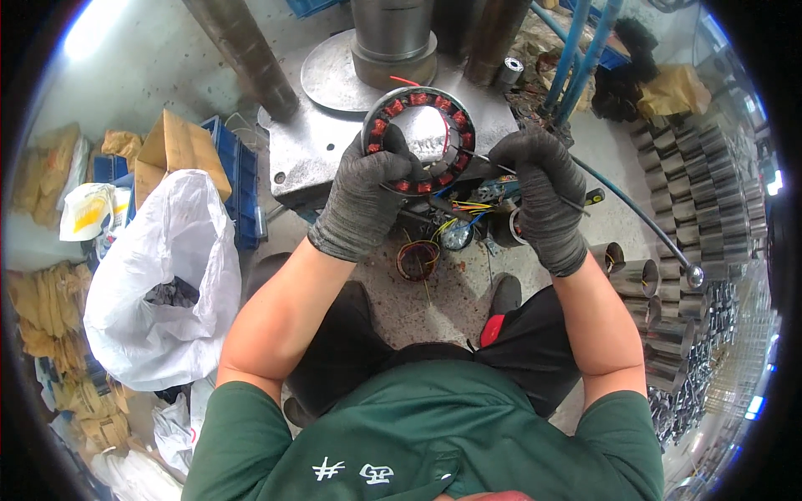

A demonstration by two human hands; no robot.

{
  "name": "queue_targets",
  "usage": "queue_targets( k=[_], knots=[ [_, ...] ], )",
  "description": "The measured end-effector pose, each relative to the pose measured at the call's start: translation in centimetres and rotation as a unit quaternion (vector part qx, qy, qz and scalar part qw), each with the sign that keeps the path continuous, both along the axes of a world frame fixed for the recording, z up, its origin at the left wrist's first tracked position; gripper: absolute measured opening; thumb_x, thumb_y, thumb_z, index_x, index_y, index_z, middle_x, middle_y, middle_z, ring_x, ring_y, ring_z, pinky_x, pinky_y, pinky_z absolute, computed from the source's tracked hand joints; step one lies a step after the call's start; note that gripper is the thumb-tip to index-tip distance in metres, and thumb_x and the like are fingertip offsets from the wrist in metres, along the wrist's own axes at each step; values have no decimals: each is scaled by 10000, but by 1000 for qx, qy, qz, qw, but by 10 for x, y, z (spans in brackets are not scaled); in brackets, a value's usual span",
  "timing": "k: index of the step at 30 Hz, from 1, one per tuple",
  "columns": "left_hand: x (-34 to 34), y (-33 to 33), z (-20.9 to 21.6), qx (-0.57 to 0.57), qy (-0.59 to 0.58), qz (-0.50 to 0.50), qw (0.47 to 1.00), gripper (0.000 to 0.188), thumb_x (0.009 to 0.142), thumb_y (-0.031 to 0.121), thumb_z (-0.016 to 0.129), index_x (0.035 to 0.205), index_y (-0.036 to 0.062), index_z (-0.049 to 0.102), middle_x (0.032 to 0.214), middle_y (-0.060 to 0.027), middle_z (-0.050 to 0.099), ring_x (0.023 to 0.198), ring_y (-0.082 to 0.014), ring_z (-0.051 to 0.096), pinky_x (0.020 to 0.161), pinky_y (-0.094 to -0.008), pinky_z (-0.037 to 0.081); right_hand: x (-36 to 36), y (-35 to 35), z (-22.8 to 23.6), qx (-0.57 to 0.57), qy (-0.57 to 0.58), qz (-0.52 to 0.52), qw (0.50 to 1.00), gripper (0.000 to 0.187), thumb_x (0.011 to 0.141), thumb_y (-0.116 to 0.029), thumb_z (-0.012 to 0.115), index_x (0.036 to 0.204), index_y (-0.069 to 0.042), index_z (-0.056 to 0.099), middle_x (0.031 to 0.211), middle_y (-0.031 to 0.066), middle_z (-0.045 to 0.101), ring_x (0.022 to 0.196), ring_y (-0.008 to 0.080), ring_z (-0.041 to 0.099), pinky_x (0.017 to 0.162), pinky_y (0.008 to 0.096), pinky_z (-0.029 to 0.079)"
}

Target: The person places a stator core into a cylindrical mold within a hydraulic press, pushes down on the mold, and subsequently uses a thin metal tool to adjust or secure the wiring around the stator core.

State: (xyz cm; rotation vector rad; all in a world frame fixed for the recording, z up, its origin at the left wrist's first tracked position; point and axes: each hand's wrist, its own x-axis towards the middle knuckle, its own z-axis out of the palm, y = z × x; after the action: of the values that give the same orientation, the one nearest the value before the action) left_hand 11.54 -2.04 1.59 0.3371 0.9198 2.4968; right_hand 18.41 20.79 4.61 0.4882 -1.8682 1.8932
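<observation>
My gloved left hand [359,200] grips the lower left side of a motor stator ring [418,98], thumb reaching into its opening. Copper-red windings line the ring, and a red wire [404,81] sticks out at its top. In my gloved right hand [543,192] is a thin metal rod [503,167], its far end at the ring's right side and its other end poking out past my palm. The ring is held up over the front edge of a metal press table [301,159]. Below it, a second wound stator [418,260] lies near the floor beside coloured wires [474,205].
A thick steel press cylinder [393,37] stands behind the table between steel columns [246,54]. At left are a white sack [167,334], a cardboard box [188,146] and blue crates [242,188]. Metal sleeves [702,184] are stacked at right, near a ball-ended lever [693,275].
</observation>
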Motion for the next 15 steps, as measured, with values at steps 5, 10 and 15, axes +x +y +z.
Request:
queue_targets(
  k=[5, 10, 15],
  knots=[
    [6, 5, 8, -53, 29, 30, 998, 569, 671, 74, 740, 1221, -22, 635, 1061, -103, 717, 1005, -243, 714, 963, -403, 597, -8, -10, -18, 125, 53, 13, 991, 74, 978, -34, 590, 1020, -36, 651, 957, 85, 665, 833, 186, 685, 742, 315, 570],
    [6, 9, 11, -127, 50, 67, 988, 680, 656, 48, 772, 1310, -27, 602, 1143, -106, 716, 1032, -212, 706, 940, -344, 594, -15, -13, -15, 245, 64, -11, 967, 114, 906, -54, 624, 1018, -60, 646, 945, 141, 643, 818, 316, 673, 736, 402, 561],
    [8, 10, 11, -282, 72, 122, 949, 636, 707, 28, 690, 1334, -19, 598, 1182, -111, 710, 1032, -217, 710, 949, -358, 594, -20, -21, -7, 389, 113, -46, 913, 103, 939, -125, 699, 966, -44, 641, 921, 134, 611, 779, 320, 636, 708, 391, 527]
  ],
)
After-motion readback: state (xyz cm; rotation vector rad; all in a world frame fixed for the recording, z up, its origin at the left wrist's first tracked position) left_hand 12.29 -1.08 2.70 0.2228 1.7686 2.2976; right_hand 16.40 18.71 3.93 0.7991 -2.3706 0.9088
